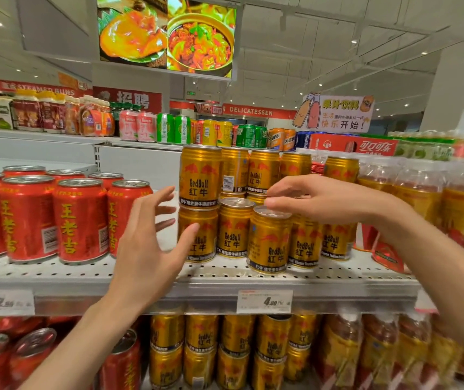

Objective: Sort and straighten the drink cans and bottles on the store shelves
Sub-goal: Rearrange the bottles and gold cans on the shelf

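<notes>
Two bare hands reach toward a white perforated shelf [225,273] stocked with drinks; the left hand [152,240] is spread wide, fingers straight and apart, its thumb tip touching the front of a gold can at the shelf's left edge of the gold group [197,235], gripping nothing; the right hand [318,197] comes in from the right with fingers lightly curved and together, fingertips resting on or just above the top of the front gold can [268,240], and whether it actually pinches the rim cannot be told; that front can stands upright, slightly forward of its neighbours, near the shelf's lip; behind it more gold cans [235,229] stand in rows, with a second layer stacked on top [200,177]; to the left, well apart from the gold ones, a block of red cans [80,220] stands upright in rows; to the right, shrink-wrapped bottles [422,192] fill the shelf; a price tag [264,301] hangs on the shelf edge below the gold cans; the shelf underneath holds more gold cans [202,347], with red cans lying tilted at lower left [32,350].
</notes>
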`<action>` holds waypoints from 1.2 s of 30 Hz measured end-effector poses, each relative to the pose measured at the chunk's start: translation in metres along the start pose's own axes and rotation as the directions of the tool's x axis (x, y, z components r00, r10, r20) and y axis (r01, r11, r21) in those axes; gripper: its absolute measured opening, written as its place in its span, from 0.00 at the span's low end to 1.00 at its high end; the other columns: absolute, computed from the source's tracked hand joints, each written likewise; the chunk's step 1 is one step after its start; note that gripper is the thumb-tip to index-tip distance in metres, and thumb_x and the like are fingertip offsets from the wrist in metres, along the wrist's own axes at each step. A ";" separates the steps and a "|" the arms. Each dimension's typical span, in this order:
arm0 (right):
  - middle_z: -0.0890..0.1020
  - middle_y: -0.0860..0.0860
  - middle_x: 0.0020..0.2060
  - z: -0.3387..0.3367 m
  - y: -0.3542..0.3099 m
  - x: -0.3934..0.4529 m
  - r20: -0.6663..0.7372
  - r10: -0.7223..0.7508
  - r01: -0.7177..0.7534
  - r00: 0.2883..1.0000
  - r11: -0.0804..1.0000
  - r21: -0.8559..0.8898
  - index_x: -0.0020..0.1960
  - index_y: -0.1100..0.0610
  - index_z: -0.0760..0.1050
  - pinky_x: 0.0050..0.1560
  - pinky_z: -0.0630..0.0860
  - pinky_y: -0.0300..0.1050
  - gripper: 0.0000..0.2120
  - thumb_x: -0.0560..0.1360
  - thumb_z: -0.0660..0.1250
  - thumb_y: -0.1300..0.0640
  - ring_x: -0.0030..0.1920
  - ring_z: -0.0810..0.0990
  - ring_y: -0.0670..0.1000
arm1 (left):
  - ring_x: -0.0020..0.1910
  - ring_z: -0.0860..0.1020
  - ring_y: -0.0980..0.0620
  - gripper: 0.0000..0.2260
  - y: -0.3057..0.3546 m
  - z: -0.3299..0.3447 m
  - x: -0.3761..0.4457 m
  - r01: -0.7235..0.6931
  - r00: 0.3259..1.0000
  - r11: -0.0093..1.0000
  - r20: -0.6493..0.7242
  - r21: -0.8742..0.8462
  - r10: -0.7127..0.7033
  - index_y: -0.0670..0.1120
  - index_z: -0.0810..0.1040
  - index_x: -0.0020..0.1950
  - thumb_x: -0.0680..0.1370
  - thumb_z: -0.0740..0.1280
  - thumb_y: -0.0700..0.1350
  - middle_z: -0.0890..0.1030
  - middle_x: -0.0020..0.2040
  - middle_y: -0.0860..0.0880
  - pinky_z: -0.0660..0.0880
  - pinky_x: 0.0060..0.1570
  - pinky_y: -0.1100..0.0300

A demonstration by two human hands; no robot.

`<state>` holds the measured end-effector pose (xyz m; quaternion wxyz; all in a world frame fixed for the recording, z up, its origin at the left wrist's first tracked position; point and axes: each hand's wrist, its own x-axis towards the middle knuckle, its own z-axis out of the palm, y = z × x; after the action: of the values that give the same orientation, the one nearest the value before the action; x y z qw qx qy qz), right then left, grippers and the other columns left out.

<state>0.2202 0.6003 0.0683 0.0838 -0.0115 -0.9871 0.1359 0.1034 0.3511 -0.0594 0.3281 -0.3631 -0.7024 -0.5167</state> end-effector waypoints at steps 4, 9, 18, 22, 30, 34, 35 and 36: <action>0.69 0.36 0.73 -0.012 0.026 -0.019 0.100 0.017 -0.010 0.995 0.997 -0.076 0.74 0.39 0.68 0.74 0.66 0.48 0.35 0.70 0.66 0.28 0.71 0.69 0.40 | 0.45 0.77 0.53 0.19 0.012 0.003 -0.003 -0.200 0.977 0.972 -0.053 0.127 0.208 0.43 0.74 0.65 0.77 0.71 0.47 0.74 0.56 0.48 0.78 0.41 0.62; 0.70 0.42 0.73 0.000 0.035 -0.016 0.050 -0.006 0.009 0.999 0.997 -0.074 0.74 0.41 0.67 0.72 0.70 0.52 0.33 0.72 0.74 0.40 0.71 0.70 0.46 | 0.36 0.78 0.56 0.19 0.043 0.023 0.003 -0.385 0.916 0.883 0.230 0.267 0.329 0.45 0.76 0.67 0.77 0.69 0.48 0.76 0.63 0.50 0.80 0.31 0.57; 0.69 0.42 0.75 -0.005 0.053 -0.029 0.034 -0.039 0.043 0.999 0.990 -0.136 0.76 0.42 0.66 0.69 0.66 0.41 0.31 0.75 0.73 0.45 0.72 0.69 0.44 | 0.36 0.76 0.58 0.23 0.054 0.044 0.017 -0.267 0.922 0.892 0.365 0.364 0.127 0.54 0.70 0.74 0.79 0.67 0.48 0.73 0.70 0.58 0.77 0.41 0.59; 0.68 0.41 0.75 -0.010 0.045 -0.031 -0.035 -0.098 0.093 0.995 0.987 -0.135 0.77 0.43 0.64 0.71 0.66 0.43 0.36 0.72 0.72 0.36 0.73 0.68 0.43 | 0.32 0.72 0.64 0.23 0.049 0.045 0.017 -0.227 0.918 0.918 0.385 0.326 0.090 0.55 0.70 0.74 0.80 0.67 0.46 0.72 0.69 0.60 0.66 0.37 0.72; 0.80 0.42 0.58 0.023 0.016 -0.012 -0.100 -0.179 0.178 0.979 0.984 -0.010 0.66 0.47 0.72 0.61 0.78 0.47 0.29 0.70 0.75 0.37 0.57 0.79 0.44 | 0.39 0.74 0.59 0.24 0.046 0.043 0.015 -0.217 0.918 0.935 0.384 0.279 0.099 0.56 0.69 0.75 0.79 0.67 0.43 0.71 0.70 0.60 0.78 0.45 0.60; 0.80 0.42 0.57 0.018 0.025 -0.011 -0.101 -0.133 0.129 0.986 0.990 -0.049 0.65 0.46 0.72 0.60 0.78 0.48 0.28 0.70 0.74 0.37 0.57 0.79 0.45 | 0.37 0.74 0.60 0.25 0.046 0.042 0.014 -0.217 0.916 0.936 0.389 0.278 0.097 0.56 0.68 0.76 0.80 0.67 0.43 0.69 0.71 0.61 0.78 0.44 0.60; 0.79 0.43 0.59 0.018 0.027 -0.010 -0.111 -0.118 0.111 0.987 0.992 -0.064 0.66 0.46 0.72 0.61 0.78 0.48 0.28 0.71 0.73 0.36 0.58 0.78 0.45 | 0.37 0.74 0.59 0.25 0.046 0.042 0.014 -0.218 0.916 0.935 0.388 0.279 0.098 0.56 0.68 0.76 0.80 0.67 0.43 0.69 0.71 0.61 0.78 0.43 0.60; 0.79 0.43 0.61 0.019 0.028 -0.010 -0.120 -0.107 0.099 0.987 0.992 -0.074 0.66 0.46 0.72 0.61 0.77 0.47 0.28 0.71 0.73 0.36 0.59 0.78 0.46 | 0.37 0.75 0.59 0.25 0.046 0.042 0.014 -0.218 0.917 0.936 0.387 0.277 0.099 0.56 0.68 0.76 0.80 0.67 0.43 0.69 0.71 0.60 0.79 0.44 0.59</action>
<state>0.2267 0.6217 0.0409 0.1511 0.0284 -0.9834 0.0966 0.1314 0.4033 -0.0358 0.2858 -0.4526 -0.7924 -0.2924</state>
